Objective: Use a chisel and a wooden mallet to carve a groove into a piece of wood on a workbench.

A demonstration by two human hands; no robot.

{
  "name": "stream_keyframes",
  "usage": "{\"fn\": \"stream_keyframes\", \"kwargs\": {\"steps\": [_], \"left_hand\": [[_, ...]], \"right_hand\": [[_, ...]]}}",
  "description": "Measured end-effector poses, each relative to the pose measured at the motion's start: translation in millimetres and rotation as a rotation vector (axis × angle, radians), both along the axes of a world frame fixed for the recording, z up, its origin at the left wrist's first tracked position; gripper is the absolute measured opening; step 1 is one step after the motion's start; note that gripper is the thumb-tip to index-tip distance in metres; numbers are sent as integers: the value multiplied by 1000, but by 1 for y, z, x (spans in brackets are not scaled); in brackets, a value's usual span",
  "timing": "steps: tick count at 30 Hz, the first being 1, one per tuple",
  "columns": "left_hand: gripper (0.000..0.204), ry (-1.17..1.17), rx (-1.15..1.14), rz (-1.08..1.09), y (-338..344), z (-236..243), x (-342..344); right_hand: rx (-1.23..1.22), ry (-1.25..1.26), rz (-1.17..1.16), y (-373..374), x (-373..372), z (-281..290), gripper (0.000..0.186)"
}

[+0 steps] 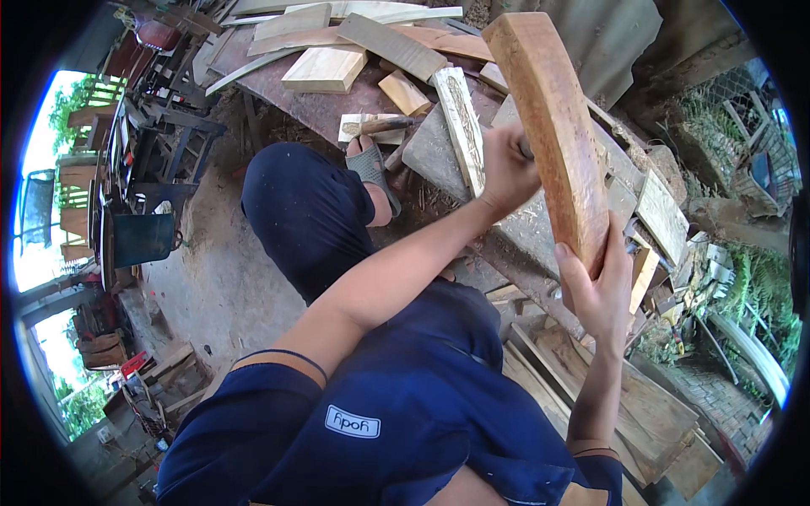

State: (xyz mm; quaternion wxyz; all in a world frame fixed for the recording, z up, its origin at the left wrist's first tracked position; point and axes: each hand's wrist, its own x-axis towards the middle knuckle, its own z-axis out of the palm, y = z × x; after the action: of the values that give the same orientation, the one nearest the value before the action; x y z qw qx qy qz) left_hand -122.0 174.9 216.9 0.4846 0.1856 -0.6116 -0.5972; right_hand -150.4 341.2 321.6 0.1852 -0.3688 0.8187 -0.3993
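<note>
A thick, curved piece of brown wood is held up, tilted, over the right part of the workbench. Its lower end is gripped by my right hand, with the thumb on the near face and the fingers around the far edge. My left hand is closed beside the wood's left edge, partly hidden behind it. A dark, rounded end shows in that fist; the rest of the object is covered. Below the left hand lies a pale wood strip with a rough, gouged face.
A tool with a wooden handle rests on a small pale block. Several boards and a thick block cover the far bench. My sandalled foot is by its edge. Planks lie at lower right; a dark green bucket stands left.
</note>
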Motion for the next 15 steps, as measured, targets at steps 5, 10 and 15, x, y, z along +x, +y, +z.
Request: {"fn": "stream_keyframes", "kwargs": {"steps": [5,10,15], "left_hand": [[27,137,311,260,-59,0,12],[37,167,667,499,-105,2,28],[36,178,540,387,-77,13,21]], "right_hand": [[-13,-176,-101,4,8,-7,57],[-55,-104,-136,12,13,-20,54],[-19,-170,-142,19,13,-25,54]]}}
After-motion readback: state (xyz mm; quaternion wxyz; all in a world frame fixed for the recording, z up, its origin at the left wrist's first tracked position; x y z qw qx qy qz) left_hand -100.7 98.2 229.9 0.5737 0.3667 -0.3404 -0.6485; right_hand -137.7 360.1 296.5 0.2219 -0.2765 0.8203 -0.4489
